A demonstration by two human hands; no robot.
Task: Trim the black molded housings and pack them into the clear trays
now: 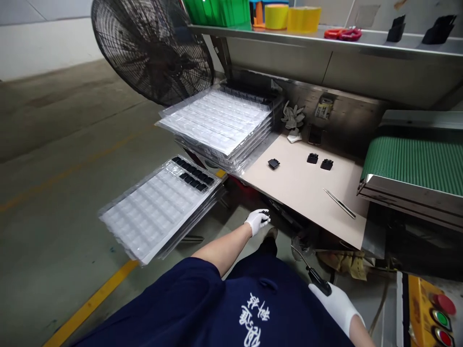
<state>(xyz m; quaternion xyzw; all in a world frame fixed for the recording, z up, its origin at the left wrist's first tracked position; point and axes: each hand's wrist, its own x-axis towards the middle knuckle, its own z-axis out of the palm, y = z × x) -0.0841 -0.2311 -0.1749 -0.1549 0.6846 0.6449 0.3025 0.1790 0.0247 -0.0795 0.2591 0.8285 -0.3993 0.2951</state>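
Note:
My left hand [255, 222], in a white glove, is closed around a small black plastic part [266, 215] in front of the bench edge. My gloved right hand [337, 302] is low at the right, closed on a black-handled tool [319, 281] with a thin, bent metal shaft. The tool's exact kind is unclear. On the beige work surface [289, 180] lie a black part [274, 164] by itself, a pair of similar black parts [327, 164], and metal tweezers [339, 203]. Left of my left hand is a clear blister tray [144, 207], with two short rows of black parts at its far end.
Stacked trays [220, 120] stand at the bench's left, before a large fan [155, 53]. A green conveyor belt [415, 161] borders the right side. Overhead, a shelf [307, 37] carries yellow tape rolls and scissors. A yellow button box [427, 308] sits at lower right.

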